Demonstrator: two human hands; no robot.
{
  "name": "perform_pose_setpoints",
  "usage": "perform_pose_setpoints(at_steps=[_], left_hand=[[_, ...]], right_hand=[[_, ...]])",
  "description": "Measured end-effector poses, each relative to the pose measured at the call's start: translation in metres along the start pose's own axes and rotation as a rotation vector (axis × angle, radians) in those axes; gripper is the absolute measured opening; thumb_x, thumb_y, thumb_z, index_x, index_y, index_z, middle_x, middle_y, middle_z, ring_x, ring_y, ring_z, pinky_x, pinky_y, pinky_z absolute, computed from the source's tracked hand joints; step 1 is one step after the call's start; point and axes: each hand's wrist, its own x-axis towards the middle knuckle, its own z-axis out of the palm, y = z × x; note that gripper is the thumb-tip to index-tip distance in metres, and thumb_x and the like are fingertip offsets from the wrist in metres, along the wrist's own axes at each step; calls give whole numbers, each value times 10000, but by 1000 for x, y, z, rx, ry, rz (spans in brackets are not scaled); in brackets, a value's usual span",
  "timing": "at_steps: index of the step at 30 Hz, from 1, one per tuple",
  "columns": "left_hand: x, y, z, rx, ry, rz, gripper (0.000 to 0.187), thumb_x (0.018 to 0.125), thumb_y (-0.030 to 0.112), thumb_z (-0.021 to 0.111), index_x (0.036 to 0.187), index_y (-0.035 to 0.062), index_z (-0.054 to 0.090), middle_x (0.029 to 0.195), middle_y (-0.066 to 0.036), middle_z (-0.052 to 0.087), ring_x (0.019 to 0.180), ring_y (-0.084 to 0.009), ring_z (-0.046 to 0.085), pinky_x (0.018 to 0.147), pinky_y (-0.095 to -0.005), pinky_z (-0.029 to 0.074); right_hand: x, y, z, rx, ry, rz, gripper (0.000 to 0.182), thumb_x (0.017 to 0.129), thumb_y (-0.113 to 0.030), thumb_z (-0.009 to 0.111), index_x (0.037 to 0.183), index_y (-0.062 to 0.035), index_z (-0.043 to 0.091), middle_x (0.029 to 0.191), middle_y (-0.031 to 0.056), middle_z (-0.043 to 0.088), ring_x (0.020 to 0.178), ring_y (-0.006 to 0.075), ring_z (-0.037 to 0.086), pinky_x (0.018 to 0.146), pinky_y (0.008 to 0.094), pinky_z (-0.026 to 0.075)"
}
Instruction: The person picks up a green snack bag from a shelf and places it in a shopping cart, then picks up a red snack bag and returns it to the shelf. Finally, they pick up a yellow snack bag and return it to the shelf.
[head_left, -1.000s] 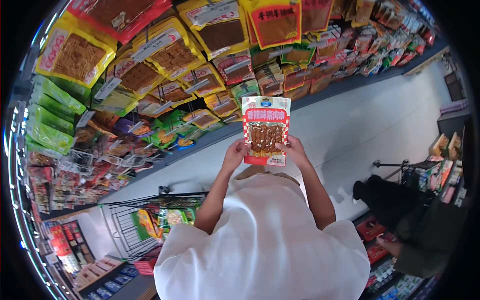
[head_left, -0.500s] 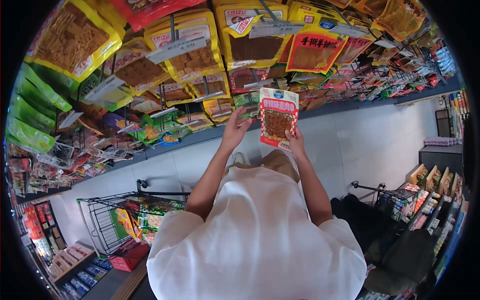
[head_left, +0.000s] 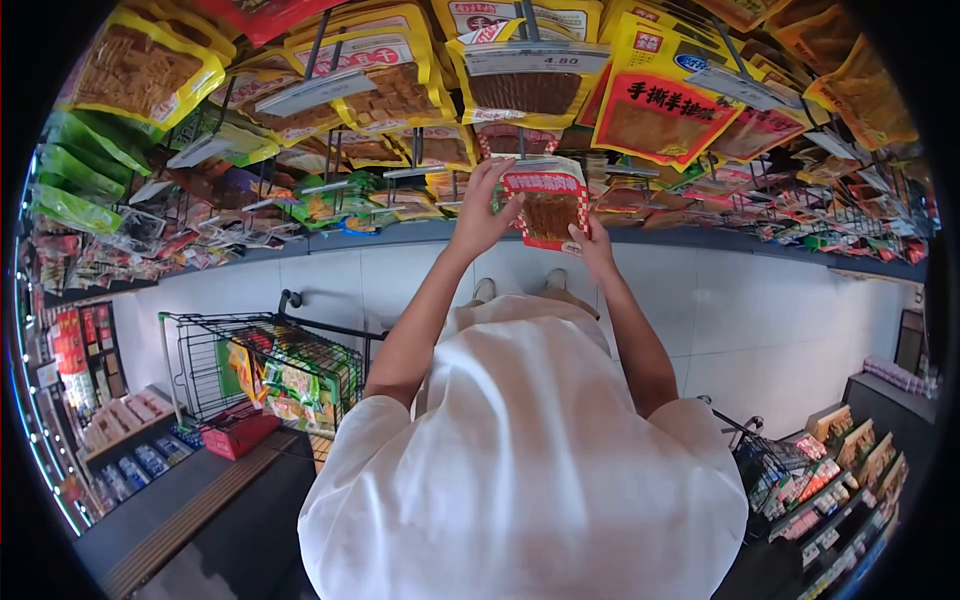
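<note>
A red and white snack packet [head_left: 552,212] with a see-through window showing brown food is held up in front of the hanging racks. My left hand [head_left: 484,212] has its thumb on the packet's front at the left edge, with the fingers up by the top corner. At the lower right corner my right hand [head_left: 593,245] pinches the packet, thumb in front. Just beyond hang yellow-edged snack packets [head_left: 527,95] and a yellow and red packet [head_left: 664,100] with black lettering.
Price tags [head_left: 540,60] on metal hooks jut toward me. A black wire shopping cart [head_left: 262,360] holding colourful packets stands to my left, near a red box [head_left: 240,432]. Another cart [head_left: 765,460] and low shelves [head_left: 850,480] are at the right.
My left hand has come over to the packet and taken hold of its left edge. The packet has moved slightly up toward the rack and tilted back. My view has shifted.
</note>
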Motion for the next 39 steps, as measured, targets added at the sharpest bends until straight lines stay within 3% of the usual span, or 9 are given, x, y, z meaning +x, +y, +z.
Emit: perform_pose_setpoints(at_steps=[7,17,28,31,39], left_hand=[[0,11,3,-49,-18,-112,546,812,43,624,1323,124,450,1250,-114,456,1104,-246,505,859,-320,477],[2,15,14,-72,16,-242,572,792,-23,597,1316,142,439,1258,-79,461,1121,-221,519,859,-344,484],[5,21,20,-60,34,-311,572,827,-14,598,1344,130,400,1350,-32,438,1195,-190,480,903,-335,469],[5,22,24,-60,90,-302,565,785,-22,605,1304,138,449,1279,-57,473,1125,-200,519,849,-338,483],[3,26,30,-69,125,-305,579,781,-33,605,1312,137,448,1277,-73,463,1124,-200,518,855,-320,488]], right_hand=[[28,21,1,75,-121,-54,339,888,-117,603,1204,-30,513,1027,37,622,912,92,552,801,259,461],[20,22,-19,143,-248,-42,408,897,-121,593,1269,-18,459,1101,44,590,954,109,557,773,270,500],[34,1,-10,206,-301,-12,403,902,-128,590,1264,-5,460,1133,57,578,1015,112,525,895,265,416],[36,3,-10,218,-323,14,395,901,-129,594,1255,-8,468,1138,56,577,1012,108,525,886,261,419],[34,2,-6,295,-370,50,391,902,-139,599,1250,-9,477,1121,52,597,995,112,551,878,259,428]])
